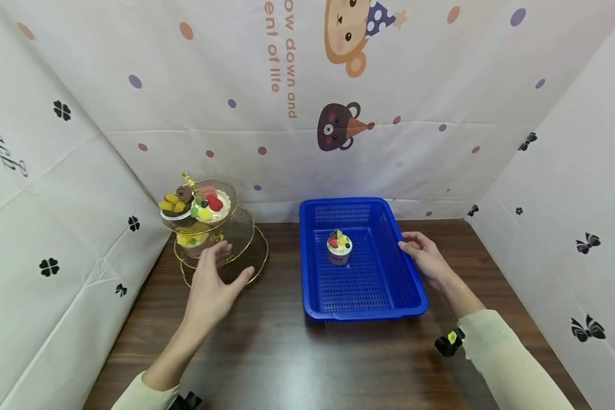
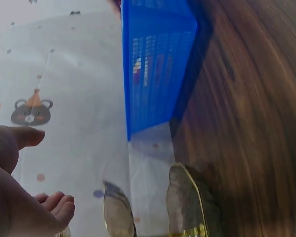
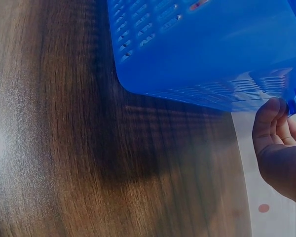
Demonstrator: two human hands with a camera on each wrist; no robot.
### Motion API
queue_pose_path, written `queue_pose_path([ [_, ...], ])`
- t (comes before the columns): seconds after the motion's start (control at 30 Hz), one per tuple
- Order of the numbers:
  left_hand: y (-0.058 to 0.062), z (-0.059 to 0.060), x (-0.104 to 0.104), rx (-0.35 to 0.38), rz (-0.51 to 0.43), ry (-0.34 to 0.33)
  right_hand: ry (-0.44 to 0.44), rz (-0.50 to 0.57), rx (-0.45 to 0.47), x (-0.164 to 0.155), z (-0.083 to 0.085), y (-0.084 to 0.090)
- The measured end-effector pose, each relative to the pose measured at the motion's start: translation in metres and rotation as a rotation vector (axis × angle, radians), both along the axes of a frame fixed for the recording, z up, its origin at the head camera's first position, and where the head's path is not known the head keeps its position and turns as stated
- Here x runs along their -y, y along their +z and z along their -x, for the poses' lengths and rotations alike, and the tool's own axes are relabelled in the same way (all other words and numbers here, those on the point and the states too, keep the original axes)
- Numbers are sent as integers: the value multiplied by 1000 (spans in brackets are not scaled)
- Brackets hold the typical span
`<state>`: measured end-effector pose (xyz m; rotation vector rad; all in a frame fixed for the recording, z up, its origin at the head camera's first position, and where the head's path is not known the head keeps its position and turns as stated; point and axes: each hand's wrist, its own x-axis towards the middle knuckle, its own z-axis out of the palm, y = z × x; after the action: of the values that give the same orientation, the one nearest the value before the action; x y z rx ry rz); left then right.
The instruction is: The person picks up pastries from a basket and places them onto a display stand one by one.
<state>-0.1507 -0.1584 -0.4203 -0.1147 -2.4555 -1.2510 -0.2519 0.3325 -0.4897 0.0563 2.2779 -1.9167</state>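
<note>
My left hand (image 1: 210, 290) is held out with thumb and fingers apart and nothing between them, in front of a clear tiered stand (image 1: 246, 228) with gold rims. A cream-topped dessert cup with fruit (image 1: 212, 208) and a dark cup with yellow fruit pieces (image 1: 174, 206) sit on its top tier. One more yellow-topped cup (image 1: 191, 238) shows on the tier below. My right hand (image 1: 427, 262) pinches the right rim of a blue plastic basket (image 1: 366, 314). Inside the basket stands a small fruit-topped dessert cup (image 1: 339, 256).
The dark wood table (image 1: 266, 347) runs up to a patterned white cloth (image 1: 266, 114) at the back. White cloth walls (image 1: 41, 216) also close in the left and right sides. The stand is close to the left wall.
</note>
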Motion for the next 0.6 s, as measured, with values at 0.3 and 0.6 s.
queue_pose_path([
  [0.3, -8, 26, -29, 11, 7, -139, -3, -11, 8, 0, 4, 1],
  [0.6, -19, 61, -59, 58, 47, -280, -6, 12, 11, -1, 2, -1],
])
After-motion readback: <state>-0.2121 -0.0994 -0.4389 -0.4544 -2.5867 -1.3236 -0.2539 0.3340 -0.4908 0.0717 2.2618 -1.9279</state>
